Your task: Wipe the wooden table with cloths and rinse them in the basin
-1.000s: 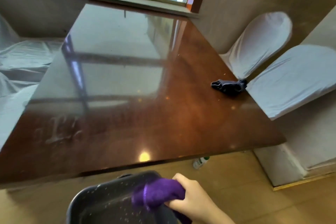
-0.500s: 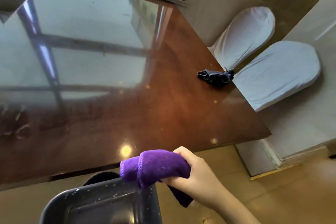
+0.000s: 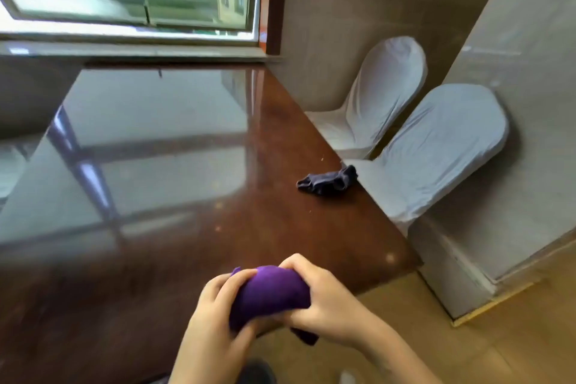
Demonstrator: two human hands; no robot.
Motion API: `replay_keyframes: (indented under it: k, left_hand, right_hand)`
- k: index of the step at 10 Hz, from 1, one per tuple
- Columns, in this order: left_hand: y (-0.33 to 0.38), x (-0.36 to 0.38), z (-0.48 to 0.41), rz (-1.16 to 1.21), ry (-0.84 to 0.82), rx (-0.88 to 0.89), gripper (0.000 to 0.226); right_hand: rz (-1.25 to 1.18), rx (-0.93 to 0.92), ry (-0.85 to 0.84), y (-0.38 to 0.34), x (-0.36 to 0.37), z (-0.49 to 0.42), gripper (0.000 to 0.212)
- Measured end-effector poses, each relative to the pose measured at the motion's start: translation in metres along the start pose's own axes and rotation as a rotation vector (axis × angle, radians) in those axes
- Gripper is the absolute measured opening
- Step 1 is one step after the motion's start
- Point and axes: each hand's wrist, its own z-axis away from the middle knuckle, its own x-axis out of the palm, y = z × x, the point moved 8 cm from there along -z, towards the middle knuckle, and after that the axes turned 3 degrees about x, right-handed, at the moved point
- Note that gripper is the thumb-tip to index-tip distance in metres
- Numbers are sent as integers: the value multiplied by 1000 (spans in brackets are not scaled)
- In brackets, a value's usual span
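Left hand (image 3: 215,318) has joined the right hand (image 3: 327,299); both now clutch the bunched purple cloth (image 3: 271,290) over the surface's (image 3: 280,227) near edge, the basin gone from view. A dark cloth (image 3: 327,184) lies at the right edge

A crumpled dark grey cloth (image 3: 327,184) is laid at the right edge of the glossy brown wooden tabletop (image 3: 280,227), just beside two white fabric-covered chairs (image 3: 436,150).

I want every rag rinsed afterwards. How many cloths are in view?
2. A purple cloth gripped by both hands above the table's near edge; a dark cloth crumpled by the table's right edge. Others may be out of view.
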Motion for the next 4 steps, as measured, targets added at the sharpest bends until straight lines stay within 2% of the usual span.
replay_keyframes:
  k: [2,3,4]
  left_hand:
    - [90,49,-98,-35,1,133,53]
    - [103,85,-137,-146,-108,99,62]
    - [75,108,-150,-304,-308,-118,71]
  right_hand:
    - [329,-13,287,22,-130,-23,45]
    - [491,61,440,40,-173,-48,50]
    - [563,271,321,79,-180,-65,70]
